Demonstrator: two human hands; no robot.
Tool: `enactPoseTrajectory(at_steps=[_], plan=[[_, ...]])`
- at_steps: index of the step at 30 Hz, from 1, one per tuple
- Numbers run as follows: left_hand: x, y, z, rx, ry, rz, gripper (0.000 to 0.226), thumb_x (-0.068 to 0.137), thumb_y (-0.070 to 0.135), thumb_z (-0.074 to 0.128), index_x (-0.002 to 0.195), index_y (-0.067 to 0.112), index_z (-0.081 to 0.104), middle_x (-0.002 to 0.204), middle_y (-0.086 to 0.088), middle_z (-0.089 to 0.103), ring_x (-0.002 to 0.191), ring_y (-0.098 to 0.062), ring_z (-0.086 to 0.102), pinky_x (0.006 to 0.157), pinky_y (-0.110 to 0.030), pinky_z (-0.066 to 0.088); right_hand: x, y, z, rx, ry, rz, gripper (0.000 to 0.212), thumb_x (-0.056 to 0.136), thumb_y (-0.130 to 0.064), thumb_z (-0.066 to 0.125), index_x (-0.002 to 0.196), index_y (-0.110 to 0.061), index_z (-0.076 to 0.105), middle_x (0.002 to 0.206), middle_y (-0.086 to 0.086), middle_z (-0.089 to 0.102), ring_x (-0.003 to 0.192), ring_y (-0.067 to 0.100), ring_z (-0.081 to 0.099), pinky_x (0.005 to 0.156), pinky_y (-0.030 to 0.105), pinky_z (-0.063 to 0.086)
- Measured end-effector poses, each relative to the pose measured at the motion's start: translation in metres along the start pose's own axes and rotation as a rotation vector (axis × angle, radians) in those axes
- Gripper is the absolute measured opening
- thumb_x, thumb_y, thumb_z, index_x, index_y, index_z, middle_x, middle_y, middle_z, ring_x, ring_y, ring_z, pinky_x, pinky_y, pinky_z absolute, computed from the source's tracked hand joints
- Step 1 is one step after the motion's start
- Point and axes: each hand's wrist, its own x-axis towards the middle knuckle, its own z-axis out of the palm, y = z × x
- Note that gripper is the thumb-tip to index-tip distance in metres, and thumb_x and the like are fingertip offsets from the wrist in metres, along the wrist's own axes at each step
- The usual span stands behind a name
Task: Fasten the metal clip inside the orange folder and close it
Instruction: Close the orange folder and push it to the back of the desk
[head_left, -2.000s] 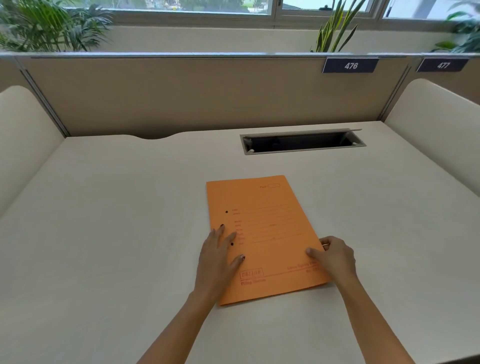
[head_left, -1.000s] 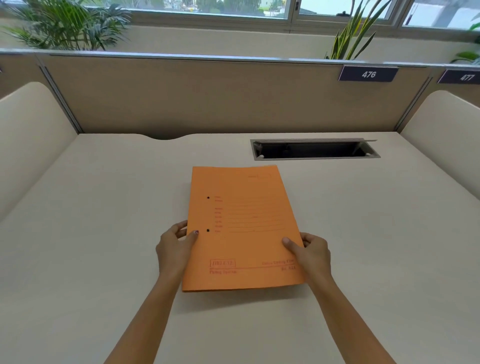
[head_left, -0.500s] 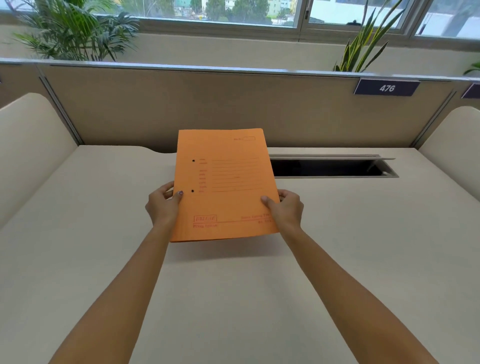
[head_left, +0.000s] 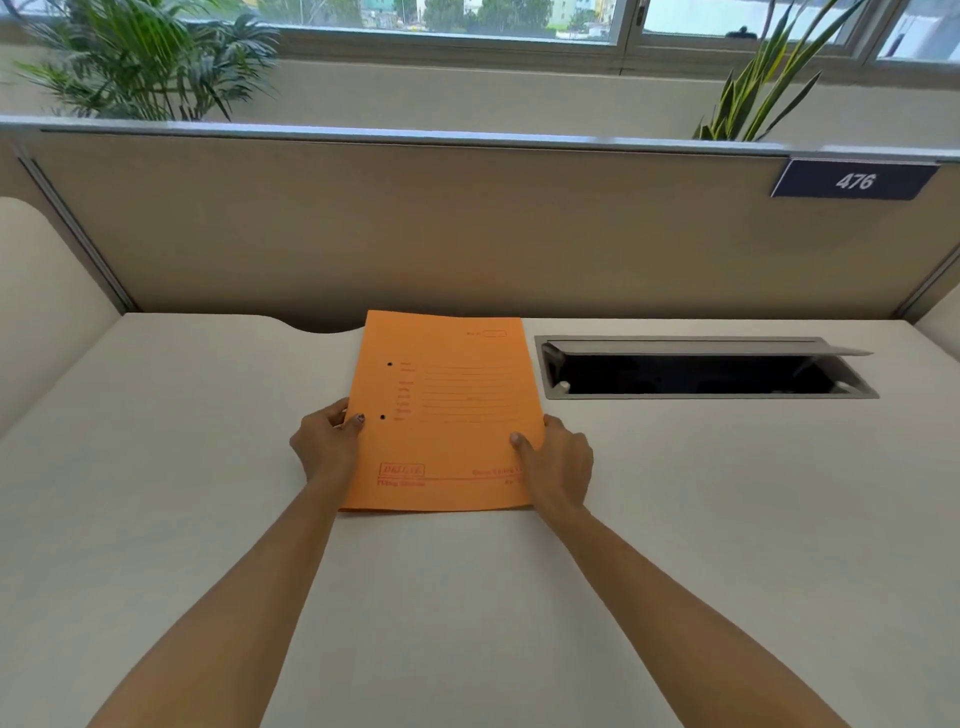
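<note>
The orange folder (head_left: 447, 415) is closed, its printed red cover facing up, with two punched holes near its left edge. It lies far out on the beige desk (head_left: 208, 519), close to the partition. My left hand (head_left: 327, 447) grips the folder's left edge, thumb on top by the lower hole. My right hand (head_left: 558, 467) grips the right edge, thumb on the cover. The metal clip is hidden inside.
An open cable tray (head_left: 701, 371) with a raised grey lid is sunk into the desk right of the folder. A tan partition (head_left: 467, 228) with a plate reading 476 (head_left: 854, 181) closes the back. Cream side panels stand at both sides.
Both hands picked the closed folder up off the near desk, carried it forward and away from me, and now it sits lower, near the partition beside the cable tray.
</note>
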Motion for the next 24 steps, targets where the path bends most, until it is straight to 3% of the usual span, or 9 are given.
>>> enactPoseTrajectory(at_steps=[3,7,11,15,19,21,24], plan=[[0.005,-0.003,0.007,0.020,0.013,0.048,0.036,0.092,0.017,0.058,0.127,0.007,0.058,0.124,-0.016,0.064,0.108,-0.034,0.061,0.099,-0.044,0.044,0.001,0.004,0.009,-0.144,0.065,-0.034,0.043,0.091,-0.041,0.056,0.118,-0.008,0.057,0.104,0.012,0.065,0.098,0.028,0.054,0.087,0.037,0.042],[0.008,-0.009,0.013,0.060,0.002,0.171,0.036,0.093,0.021,0.057,0.127,0.010,0.059,0.120,-0.014,0.065,0.103,-0.028,0.061,0.090,-0.035,0.044,0.000,0.007,0.015,-0.143,0.117,-0.047,0.047,0.090,-0.040,0.057,0.125,-0.010,0.052,0.111,0.012,0.052,0.101,0.027,0.047,0.088,0.035,0.039],[0.006,-0.024,0.003,0.211,-0.090,0.273,0.056,0.089,0.039,0.059,0.139,0.020,0.044,0.143,-0.009,0.044,0.130,-0.029,0.042,0.106,-0.047,0.036,-0.012,0.017,0.011,-0.010,0.103,-0.208,0.051,0.092,-0.034,0.057,0.137,-0.012,0.046,0.126,0.011,0.047,0.110,0.024,0.046,0.097,0.037,0.039],[-0.005,-0.051,-0.018,0.488,-0.278,0.431,0.077,0.076,0.065,0.054,0.144,0.033,0.033,0.153,-0.002,0.030,0.134,-0.027,0.037,0.110,-0.053,0.030,-0.033,0.037,0.006,-0.005,-0.056,-0.426,0.052,0.091,-0.043,0.057,0.140,-0.028,0.045,0.149,0.007,0.037,0.134,0.023,0.037,0.111,0.042,0.033],[-0.018,-0.071,-0.023,0.613,-0.343,0.526,0.097,0.065,0.084,0.034,0.148,0.035,0.021,0.158,0.013,0.013,0.145,-0.018,0.019,0.118,-0.046,0.008,-0.042,0.048,0.006,-0.136,-0.101,-0.512,0.049,0.091,-0.052,0.050,0.137,-0.035,0.049,0.153,0.004,0.036,0.141,0.023,0.032,0.118,0.040,0.020],[-0.019,-0.069,-0.017,0.629,-0.366,0.560,0.102,0.063,0.085,0.029,0.149,0.032,0.017,0.153,0.020,0.005,0.147,-0.018,0.012,0.119,-0.043,0.005,-0.042,0.050,0.007,-0.167,-0.079,-0.506,0.050,0.092,-0.053,0.048,0.138,-0.034,0.048,0.153,0.004,0.037,0.142,0.023,0.032,0.119,0.039,0.018],[-0.018,-0.062,-0.008,0.647,-0.376,0.583,0.112,0.058,0.094,0.019,0.149,0.029,0.016,0.155,0.016,0.007,0.148,-0.022,0.009,0.119,-0.043,0.007,-0.039,0.051,0.008,-0.193,-0.059,-0.482,0.051,0.093,-0.053,0.046,0.140,-0.034,0.045,0.153,0.004,0.037,0.143,0.023,0.031,0.119,0.039,0.017]])
